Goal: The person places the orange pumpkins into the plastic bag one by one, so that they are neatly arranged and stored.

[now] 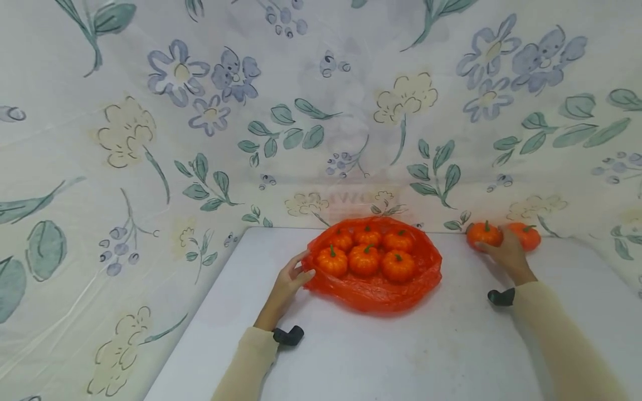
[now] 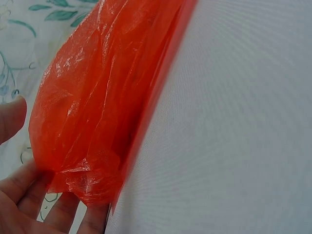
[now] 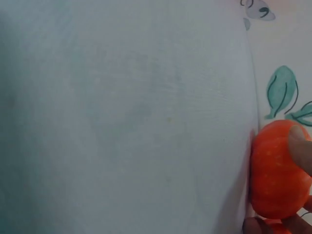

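Note:
A red plastic bag (image 1: 373, 295) lies spread on the table, its mouth wide, with several small orange pumpkins (image 1: 364, 260) with green stems inside. At the bag's left edge, my left hand (image 1: 288, 284) touches the plastic; in the left wrist view its fingers (image 2: 63, 212) reach along the bag's rim and the thumb stands apart from it. My right hand (image 1: 509, 256) grips a small pumpkin (image 1: 484, 235) at the table's back right, thumb on one side and fingers on the other. Just right of it sits another small pumpkin (image 1: 526, 235), partly hidden by the hand.
The white table (image 1: 401, 356) ends at the back against a floral-patterned cloth (image 1: 351, 139), which also hangs along the left side. Dark wrist mounts (image 1: 289, 336) stick out beside both sleeves. Bare tabletop lies between the bag and the right hand.

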{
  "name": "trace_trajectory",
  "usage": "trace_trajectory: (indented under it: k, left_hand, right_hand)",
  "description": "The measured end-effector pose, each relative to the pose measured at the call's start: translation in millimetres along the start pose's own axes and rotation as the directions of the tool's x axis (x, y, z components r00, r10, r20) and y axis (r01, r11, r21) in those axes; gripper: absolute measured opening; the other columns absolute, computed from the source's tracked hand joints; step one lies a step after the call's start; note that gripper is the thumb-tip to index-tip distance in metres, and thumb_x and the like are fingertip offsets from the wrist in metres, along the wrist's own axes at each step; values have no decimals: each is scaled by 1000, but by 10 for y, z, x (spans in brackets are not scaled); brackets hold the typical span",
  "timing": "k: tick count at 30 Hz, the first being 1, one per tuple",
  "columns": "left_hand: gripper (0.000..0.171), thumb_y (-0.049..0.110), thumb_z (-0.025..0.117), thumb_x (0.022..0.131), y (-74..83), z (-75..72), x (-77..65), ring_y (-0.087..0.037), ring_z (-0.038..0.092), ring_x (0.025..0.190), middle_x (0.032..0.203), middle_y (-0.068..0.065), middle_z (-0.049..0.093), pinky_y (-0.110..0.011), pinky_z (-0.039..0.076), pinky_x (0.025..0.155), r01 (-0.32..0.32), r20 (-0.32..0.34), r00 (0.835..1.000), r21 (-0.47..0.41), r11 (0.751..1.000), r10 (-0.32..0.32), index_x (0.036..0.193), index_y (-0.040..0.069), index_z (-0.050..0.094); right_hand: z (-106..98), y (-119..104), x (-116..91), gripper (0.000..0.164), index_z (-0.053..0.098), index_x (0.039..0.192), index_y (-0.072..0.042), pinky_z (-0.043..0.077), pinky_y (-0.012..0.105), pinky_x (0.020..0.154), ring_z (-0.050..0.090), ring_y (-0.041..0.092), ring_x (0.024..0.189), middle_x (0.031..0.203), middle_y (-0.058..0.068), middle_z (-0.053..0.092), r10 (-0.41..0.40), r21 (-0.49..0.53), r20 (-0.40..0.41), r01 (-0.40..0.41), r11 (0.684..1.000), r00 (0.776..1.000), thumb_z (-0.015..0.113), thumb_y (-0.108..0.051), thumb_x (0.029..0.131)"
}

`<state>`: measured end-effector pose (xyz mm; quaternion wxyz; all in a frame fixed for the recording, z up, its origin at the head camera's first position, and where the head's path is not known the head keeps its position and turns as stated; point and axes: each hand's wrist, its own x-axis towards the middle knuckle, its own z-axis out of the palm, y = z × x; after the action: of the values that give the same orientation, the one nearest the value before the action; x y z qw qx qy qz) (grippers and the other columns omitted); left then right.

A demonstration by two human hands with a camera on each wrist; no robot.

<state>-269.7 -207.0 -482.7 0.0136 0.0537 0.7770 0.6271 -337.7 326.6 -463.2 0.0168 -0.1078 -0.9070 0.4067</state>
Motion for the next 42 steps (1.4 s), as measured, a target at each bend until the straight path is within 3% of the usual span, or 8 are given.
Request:
trace_trajectory:
  k: [9, 19, 31, 38, 42]
  left_hand:
    - [64, 39, 69, 91, -1, 6, -3, -31, 45, 142, 159, 0, 39, -48, 49, 107, 14, -5, 1000, -16, 1000, -14, 149, 28, 45]
    - [64, 37, 68, 92, -32, 23, -15, -34, 43, 143, 160, -5, 37, -49, 47, 109, 27, 13, 1000, -19, 999, -27, 150, 25, 43]
    - [64, 38, 69, 90, -18, -7, -20, -32, 42, 143, 160, -1, 37, -48, 48, 108, 12, 6, 1000, -16, 1000, -12, 148, 28, 44]
    - [64, 37, 68, 91, -6, -11, -39, -33, 41, 144, 161, -3, 36, -49, 47, 108, 5, 2, 1000, -3, 1000, -5, 149, 26, 44]
    - [64, 37, 68, 92, 0, -8, -23, -33, 41, 145, 161, -2, 36, -49, 46, 109, -1, 4, 1000, -1, 1000, 1, 149, 26, 43]
  right_hand:
    - [25, -21, -29, 85, 12, 154, 11, 20, 68, 117, 23, 55, 140, 156, 38, 18, -2, -20, -15, 2, 1000, 1000, 66, -22, 96]
    - [10, 40, -24, 83, 12, 154, 10, 20, 68, 117, 22, 55, 142, 157, 37, 16, 15, -23, -13, -15, 1000, 1000, 63, -18, 96]
    - [-121, -124, -190, 92, 9, 157, 5, 24, 71, 114, 21, 55, 140, 159, 36, 13, -35, -1, 23, 35, 999, 999, 62, -42, 97]
    - [-106, -266, -361, 96, 17, 156, 4, 41, 67, 106, 35, 53, 127, 152, 37, 26, -131, -46, 6, 131, 990, 991, 64, -50, 93]
    - [-95, -351, -468, 96, 17, 156, 4, 44, 67, 103, 37, 54, 128, 151, 37, 27, -185, -26, 12, 185, 982, 983, 63, -53, 94]
